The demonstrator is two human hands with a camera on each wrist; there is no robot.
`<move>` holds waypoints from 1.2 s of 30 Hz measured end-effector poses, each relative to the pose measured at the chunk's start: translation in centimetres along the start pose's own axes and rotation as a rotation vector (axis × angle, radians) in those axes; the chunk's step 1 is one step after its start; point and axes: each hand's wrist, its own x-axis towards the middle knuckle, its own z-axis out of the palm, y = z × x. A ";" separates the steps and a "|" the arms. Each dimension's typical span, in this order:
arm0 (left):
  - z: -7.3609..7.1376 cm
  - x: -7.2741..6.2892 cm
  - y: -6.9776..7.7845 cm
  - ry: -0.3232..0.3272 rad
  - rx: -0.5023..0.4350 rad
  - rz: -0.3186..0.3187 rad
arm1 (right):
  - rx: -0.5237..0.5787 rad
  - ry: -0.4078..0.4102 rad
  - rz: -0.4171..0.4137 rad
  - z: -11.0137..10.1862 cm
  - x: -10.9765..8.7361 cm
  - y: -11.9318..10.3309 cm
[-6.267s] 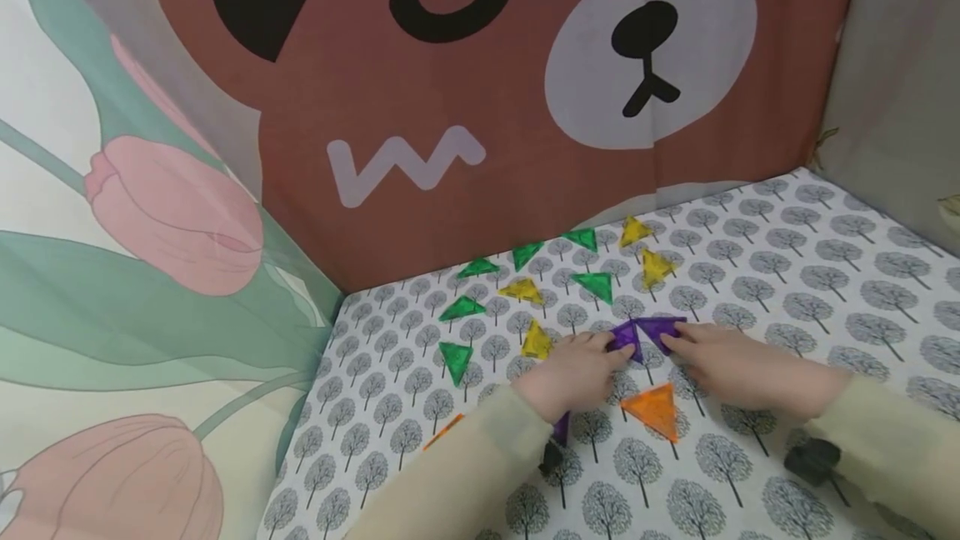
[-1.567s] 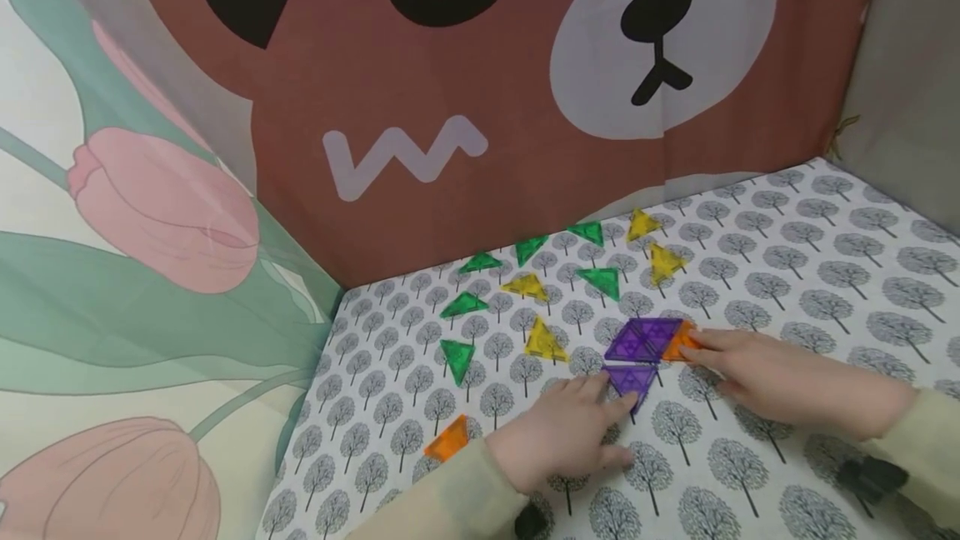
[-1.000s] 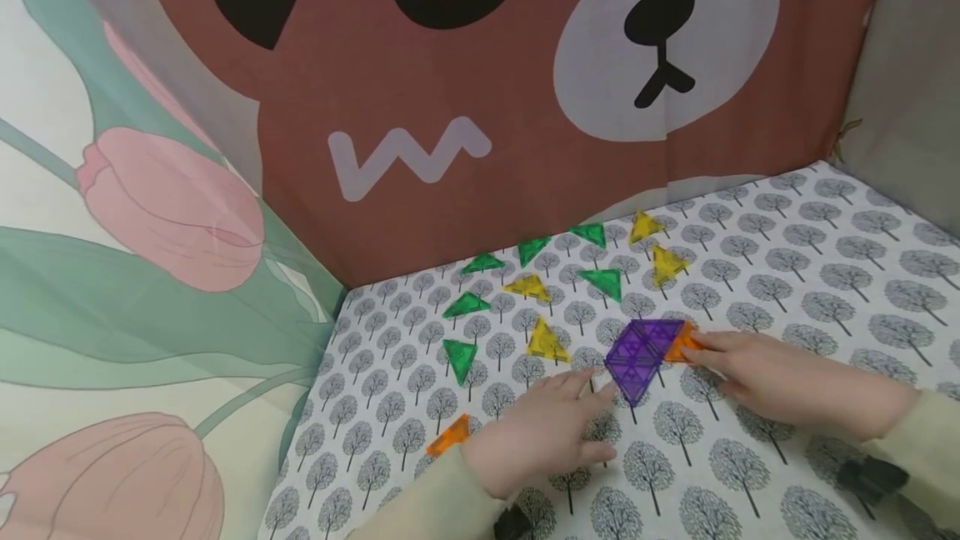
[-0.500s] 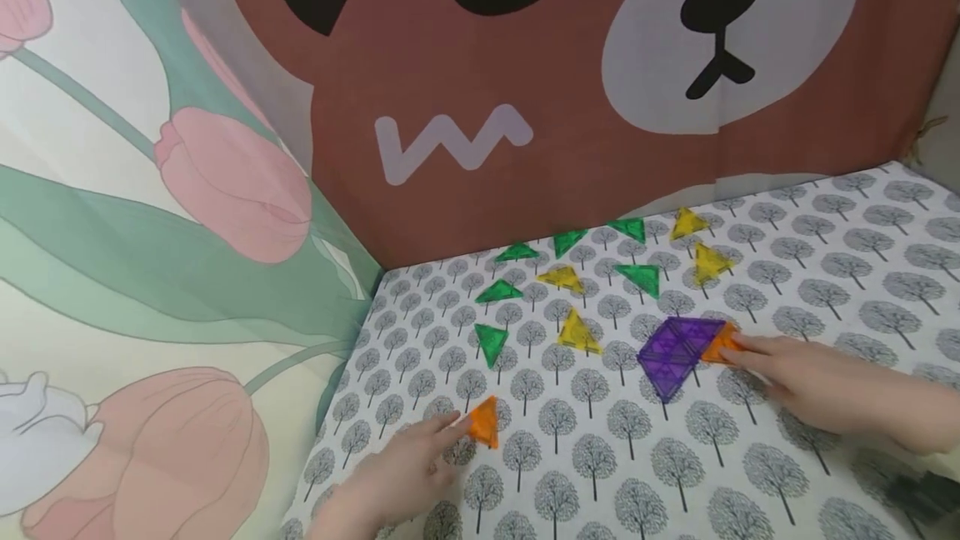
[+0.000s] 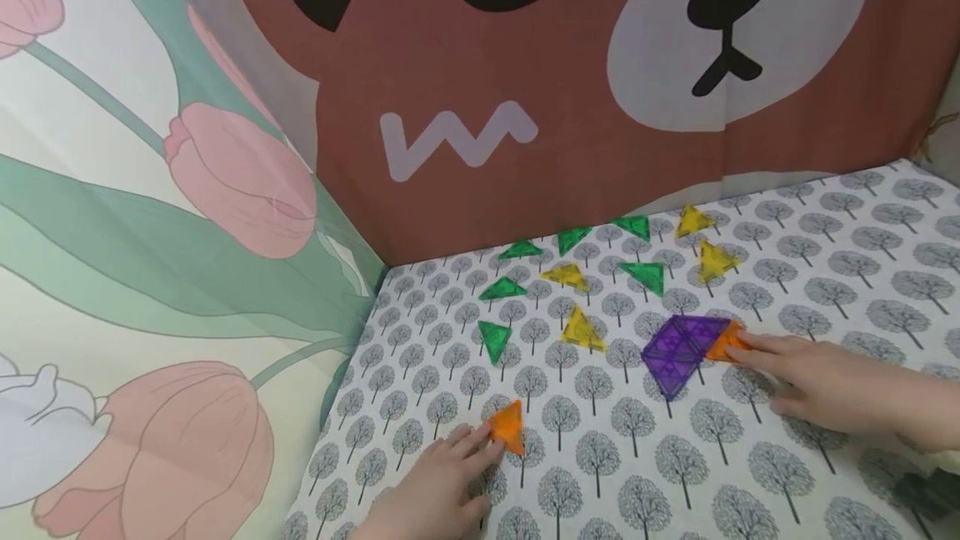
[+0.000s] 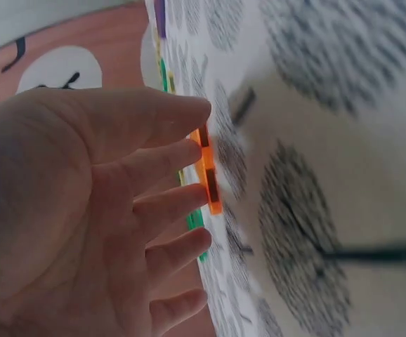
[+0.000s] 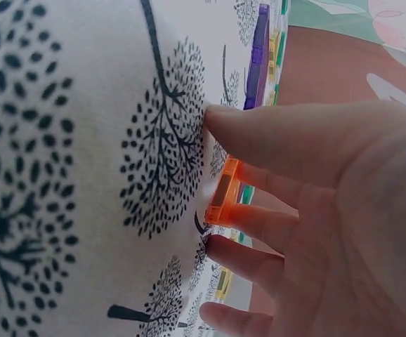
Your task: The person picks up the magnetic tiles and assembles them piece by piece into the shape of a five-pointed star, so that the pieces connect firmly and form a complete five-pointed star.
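My left hand (image 5: 438, 486) touches a loose orange triangular magnetic tile (image 5: 507, 427) at front left. In the left wrist view, its fingertips lie along the edge of that orange tile (image 6: 209, 172), the thumb apart from the other fingers. Over at the right, my right hand (image 5: 832, 382) rests its fingertips on a second orange triangular tile (image 5: 723, 343). This tile sits against three purple triangular tiles (image 5: 681, 350) joined edge to edge. Seen from the right wrist, the fingers reach over the orange tile (image 7: 224, 193) while the thumb stays off it.
Several green triangular tiles (image 5: 495, 340) and yellow triangular tiles (image 5: 581, 330) lie scattered farther back. Tree-print cloth (image 5: 600, 440) covers the surface. A bear-print curtain (image 5: 480, 215) stands behind it, and a tulip-print curtain (image 5: 247, 298) borders the left.
The purple tiles have come together, and the right hand has brought an orange tile beside them. My left hand left the purple tiles for the other orange tile, which has turned and shifted right.
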 end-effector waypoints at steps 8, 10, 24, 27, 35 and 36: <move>-0.6 2.9 3.0 -0.126 0.019 0.209 | 0.072 -0.019 0.023 -0.7 -0.3 0.0; -0.9 3.8 3.8 -0.148 0.042 0.285 | 0.108 -0.015 0.021 -0.9 -0.3 0.1; -1.2 12.1 11.4 -0.345 0.222 0.501 | 0.192 -0.029 0.086 -1.7 0.4 0.3; -1.4 13.5 13.1 -0.361 0.264 0.510 | 0.187 -0.022 0.088 -1.9 0.2 0.1; -1.6 16.6 16.2 -0.303 0.385 0.471 | 0.185 0.013 0.070 -2.4 -0.2 -0.3; -1.5 16.9 16.4 -0.297 0.389 0.462 | 0.185 0.012 0.071 -2.4 -0.2 -0.3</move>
